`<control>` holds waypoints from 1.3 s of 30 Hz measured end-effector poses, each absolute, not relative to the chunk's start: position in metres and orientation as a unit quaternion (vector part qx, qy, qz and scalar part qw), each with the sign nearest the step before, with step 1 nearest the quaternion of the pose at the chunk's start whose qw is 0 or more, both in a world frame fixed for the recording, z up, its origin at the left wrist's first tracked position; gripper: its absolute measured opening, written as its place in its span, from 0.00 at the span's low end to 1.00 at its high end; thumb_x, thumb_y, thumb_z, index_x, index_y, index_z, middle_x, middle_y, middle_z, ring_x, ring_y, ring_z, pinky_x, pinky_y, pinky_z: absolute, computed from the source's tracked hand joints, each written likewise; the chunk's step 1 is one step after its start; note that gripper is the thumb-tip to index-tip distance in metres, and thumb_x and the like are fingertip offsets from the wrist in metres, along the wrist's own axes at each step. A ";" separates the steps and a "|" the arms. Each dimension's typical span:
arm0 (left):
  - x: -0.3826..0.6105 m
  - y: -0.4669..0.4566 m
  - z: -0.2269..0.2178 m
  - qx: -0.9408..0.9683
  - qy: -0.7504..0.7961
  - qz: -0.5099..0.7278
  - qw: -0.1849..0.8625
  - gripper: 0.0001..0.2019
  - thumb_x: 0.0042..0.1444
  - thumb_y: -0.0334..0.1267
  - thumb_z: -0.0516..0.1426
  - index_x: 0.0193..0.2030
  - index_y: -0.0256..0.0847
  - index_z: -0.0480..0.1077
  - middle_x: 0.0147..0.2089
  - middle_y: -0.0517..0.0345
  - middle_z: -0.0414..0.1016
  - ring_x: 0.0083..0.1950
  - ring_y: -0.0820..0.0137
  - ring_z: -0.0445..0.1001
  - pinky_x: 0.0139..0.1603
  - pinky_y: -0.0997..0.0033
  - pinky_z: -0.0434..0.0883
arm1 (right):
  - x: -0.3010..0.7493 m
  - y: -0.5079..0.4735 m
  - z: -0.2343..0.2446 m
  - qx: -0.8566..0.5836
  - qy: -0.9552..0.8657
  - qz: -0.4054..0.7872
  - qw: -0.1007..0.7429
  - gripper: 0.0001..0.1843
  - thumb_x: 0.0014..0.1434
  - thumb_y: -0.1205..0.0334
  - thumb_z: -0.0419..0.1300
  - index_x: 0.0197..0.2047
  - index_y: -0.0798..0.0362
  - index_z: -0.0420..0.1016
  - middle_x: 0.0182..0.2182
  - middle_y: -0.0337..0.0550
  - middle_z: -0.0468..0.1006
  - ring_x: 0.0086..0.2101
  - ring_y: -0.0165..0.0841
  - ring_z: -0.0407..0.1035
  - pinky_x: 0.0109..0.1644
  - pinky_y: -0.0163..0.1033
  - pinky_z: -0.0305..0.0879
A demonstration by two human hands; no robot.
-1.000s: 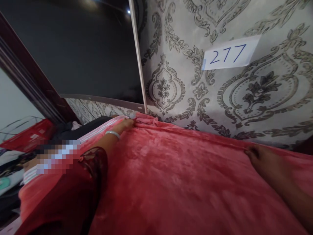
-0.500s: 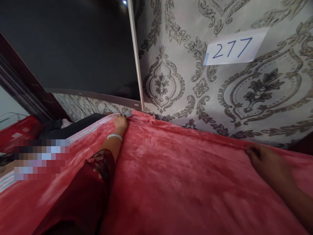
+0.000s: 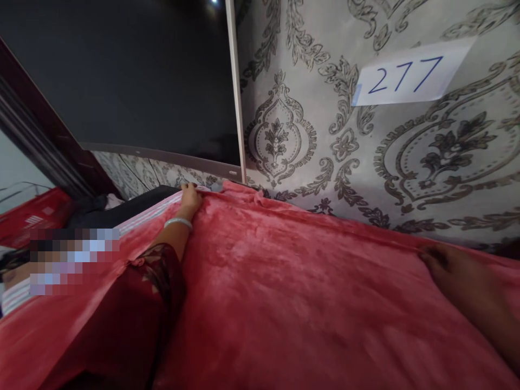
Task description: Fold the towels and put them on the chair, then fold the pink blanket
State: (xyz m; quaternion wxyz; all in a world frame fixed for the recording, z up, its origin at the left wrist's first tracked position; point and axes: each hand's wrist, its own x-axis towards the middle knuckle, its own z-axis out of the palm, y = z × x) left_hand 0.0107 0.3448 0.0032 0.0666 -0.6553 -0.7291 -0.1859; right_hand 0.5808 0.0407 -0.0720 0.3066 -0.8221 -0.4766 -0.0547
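A plush red-pink blanket (image 3: 260,281) spreads across most of the lower view, its far edge running along the wall. My left hand (image 3: 190,197), with a pale bangle (image 3: 179,222) at the wrist, is closed on the far edge near the corner. A striped white, pink and grey trim (image 3: 152,214) borders the blanket there. At the far right, my right hand (image 3: 447,262) has its fingers curled and pressed together on the same far edge, pinching the fabric. Its fingertips are dark and partly hidden.
A large dark screen (image 3: 142,81) rises behind the blanket's left part. Patterned wallpaper (image 3: 280,135) covers the wall, with a paper marked 277 (image 3: 406,76) stuck on it. Left lie a black flat surface (image 3: 138,208) and a red bag (image 3: 38,214). A pixelated patch hides part of the left side.
My left hand has slid left along the blanket's far edge, onto the striped trim. My right hand keeps about the same place on the edge. The whole view has shifted slightly.
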 end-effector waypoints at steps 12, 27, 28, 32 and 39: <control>-0.018 0.338 0.004 -0.603 -0.779 -0.163 0.054 0.21 0.64 0.41 0.52 0.56 0.28 0.71 0.59 0.25 0.72 0.62 0.42 0.72 0.59 0.49 0.69 | 0.577 0.040 -0.068 -0.826 -0.472 -0.054 0.303 0.12 0.50 0.47 0.51 0.31 0.43 0.69 0.35 0.53 0.80 0.34 0.51 0.74 0.34 0.49 0.64; -0.006 0.322 0.025 -0.561 -0.789 -0.213 0.135 0.21 0.64 0.35 0.45 0.57 0.29 0.69 0.63 0.35 0.70 0.63 0.49 0.68 0.56 0.52 0.70 | 0.563 0.040 -0.064 -0.815 -0.481 -0.093 0.310 0.08 0.60 0.62 0.55 0.36 0.51 0.76 0.37 0.49 0.81 0.38 0.42 0.74 0.39 0.42 0.64; 0.005 0.317 0.029 -0.597 -0.763 -0.200 0.144 0.19 0.64 0.37 0.46 0.55 0.34 0.72 0.60 0.40 0.74 0.61 0.51 0.69 0.56 0.54 0.70 | 0.563 0.041 -0.065 -0.812 -0.483 -0.098 0.312 0.07 0.59 0.63 0.56 0.36 0.51 0.76 0.36 0.48 0.81 0.37 0.42 0.73 0.39 0.42 0.64; 0.074 0.281 0.031 -0.798 -0.584 -0.106 0.106 0.16 0.62 0.44 0.47 0.40 0.42 0.75 0.40 0.51 0.81 0.44 0.59 0.77 0.47 0.63 0.72 | 0.558 0.042 -0.063 -0.798 -0.489 -0.112 0.334 0.07 0.61 0.64 0.56 0.37 0.52 0.76 0.38 0.49 0.80 0.39 0.43 0.73 0.41 0.43 0.66; 0.236 0.155 0.000 -0.956 -0.232 -0.162 -0.079 0.23 0.60 0.51 0.48 0.58 0.54 0.73 0.63 0.54 0.76 0.63 0.57 0.73 0.65 0.53 0.69 | 0.552 0.046 -0.045 -0.771 -0.523 -0.090 0.352 0.12 0.65 0.69 0.52 0.42 0.52 0.77 0.45 0.51 0.79 0.47 0.42 0.70 0.52 0.45 0.67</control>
